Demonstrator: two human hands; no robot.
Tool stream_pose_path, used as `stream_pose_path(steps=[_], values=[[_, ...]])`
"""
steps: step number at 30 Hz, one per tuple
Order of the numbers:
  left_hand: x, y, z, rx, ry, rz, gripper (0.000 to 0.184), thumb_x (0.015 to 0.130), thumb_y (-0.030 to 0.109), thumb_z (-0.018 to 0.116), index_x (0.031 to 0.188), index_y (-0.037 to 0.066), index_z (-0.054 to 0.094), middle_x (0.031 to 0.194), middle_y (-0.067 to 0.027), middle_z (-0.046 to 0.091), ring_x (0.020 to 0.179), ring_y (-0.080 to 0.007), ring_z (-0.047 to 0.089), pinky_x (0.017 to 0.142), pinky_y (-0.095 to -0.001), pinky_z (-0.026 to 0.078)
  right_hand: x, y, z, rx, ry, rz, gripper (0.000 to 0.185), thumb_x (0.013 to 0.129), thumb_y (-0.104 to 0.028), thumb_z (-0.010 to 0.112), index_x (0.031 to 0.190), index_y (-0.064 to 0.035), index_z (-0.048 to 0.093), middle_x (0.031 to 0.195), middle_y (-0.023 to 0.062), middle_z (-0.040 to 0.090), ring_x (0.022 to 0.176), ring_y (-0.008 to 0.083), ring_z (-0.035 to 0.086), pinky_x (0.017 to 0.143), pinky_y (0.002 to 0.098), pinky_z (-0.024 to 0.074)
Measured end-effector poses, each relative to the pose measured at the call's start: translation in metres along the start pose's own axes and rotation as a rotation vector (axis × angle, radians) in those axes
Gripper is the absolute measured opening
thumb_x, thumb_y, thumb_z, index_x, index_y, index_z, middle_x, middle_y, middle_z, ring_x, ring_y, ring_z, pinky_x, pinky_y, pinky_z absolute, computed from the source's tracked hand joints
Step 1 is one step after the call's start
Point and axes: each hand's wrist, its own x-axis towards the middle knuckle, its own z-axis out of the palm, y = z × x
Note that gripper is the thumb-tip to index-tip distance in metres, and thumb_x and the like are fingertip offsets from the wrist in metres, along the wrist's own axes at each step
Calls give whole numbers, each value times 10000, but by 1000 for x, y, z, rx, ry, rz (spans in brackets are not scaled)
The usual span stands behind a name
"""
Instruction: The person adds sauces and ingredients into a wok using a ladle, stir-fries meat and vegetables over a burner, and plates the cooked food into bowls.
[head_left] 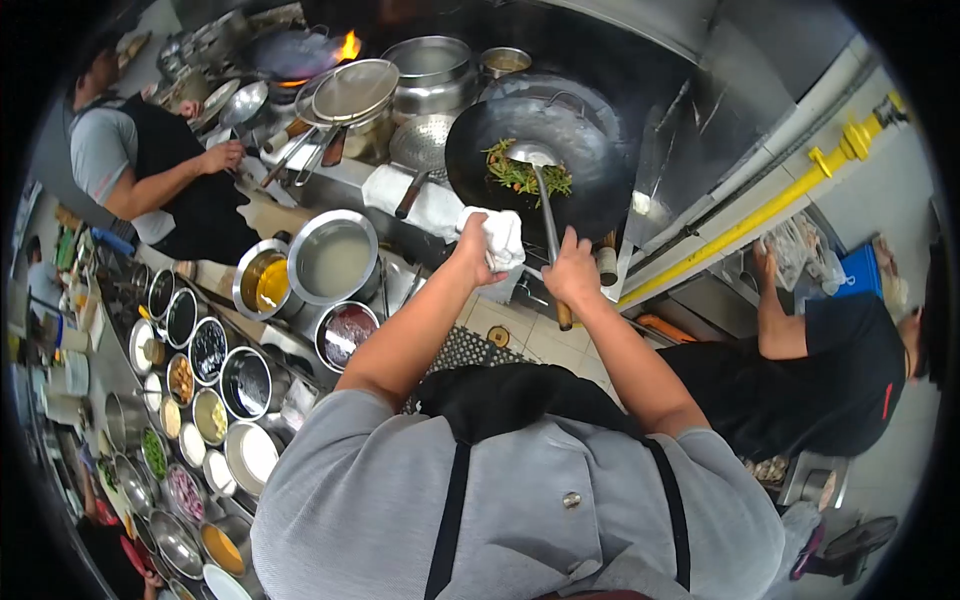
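Observation:
A dark wok (480, 205) holds green strips with small reddish bits (502, 172). My left hand (475, 250) is closed round a folded white cloth (504, 238) at the wok's near edge; whether a handle lies under the cloth is hidden. My right hand (574, 270) grips the wooden-ended handle of a metal ladle (548, 215). The ladle's bowl rests in the wok, over the green strips. Left of the wok, a white towel (425, 205) lies on the counter beneath a dark wooden handle (411, 196).
Pots (430, 75) and a strainer (355, 92) stand behind left; a flame (349, 46) burns near another wok. Bowls of ingredients (246, 384) fill the left. One person (125, 150) works at left, another (830, 370) at right. A yellow pipe (760, 206) runs along the right wall.

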Motion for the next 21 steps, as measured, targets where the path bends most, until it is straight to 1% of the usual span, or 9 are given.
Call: stream_pose_path(steps=[2,5,9,11,12,15,18,19,21], values=[[6,6,8,98,33,-93,459,851,584,475,1046,196,622,1028,-68,639,953,-278,592,915,-497,366,18,23,-3,102,-52,42,401,811,-171,618,1157,-8,500,1048,274,586,1045,430,573,885,498,463],[26,2,-6,177,-40,-134,495,841,631,525,1049,192,621,1013,-79,638,930,-285,605,869,-479,413,22,40,-16,224,-92,2,372,846,-181,573,1162,-7,485,991,305,616,997,459,585,867,511,458],[11,9,-1,185,-96,-232,547,813,668,560,1030,169,616,993,-106,632,944,-334,609,896,-546,441,30,53,-36,290,-174,-104,333,864,-195,561,1138,-17,500,978,289,621,982,468,577,848,496,465],[14,8,6,50,-176,-321,487,850,598,556,1015,143,609,995,-121,629,952,-368,604,908,-582,470,26,65,-42,301,-306,-156,357,856,-203,584,1161,-26,529,1013,270,625,996,436,584,872,467,466],[33,3,6,-76,-234,-296,370,907,468,522,1003,120,601,1013,-135,626,976,-387,603,889,-576,504,20,71,-47,306,-301,-157,357,856,-203,584,1161,-26,529,1013,270,625,996,436,584,872,467,466],[63,-14,15,26,-220,-210,229,935,293,460,978,126,610,976,-112,653,938,-356,640,806,-540,546,-2,96,-61,280,-243,-235,425,857,-176,576,1257,-48,515,1044,266,624,1007,429,584,891,457,464],[50,11,40,30,-153,-189,276,956,326,416,978,137,616,947,-89,663,890,-332,654,731,-506,561,7,91,-73,257,-150,-178,492,860,-148,574,1337,-73,481,1085,255,625,1030,402,598,902,421,471],[69,28,41,40,-227,-187,282,965,330,406,985,145,617,939,-92,663,882,-328,654,695,-499,564,14,83,-75,371,-152,-95,499,861,-143,578,1345,-75,478,1093,249,628,1042,391,602,901,404,472],[112,72,54,61,-246,-210,284,968,324,404,980,133,615,921,-98,665,852,-319,660,652,-468,572,29,70,-89,612,-310,152,531,875,-119,594,1386,-69,461,761,51,579,626,84,543,554,260,460]])
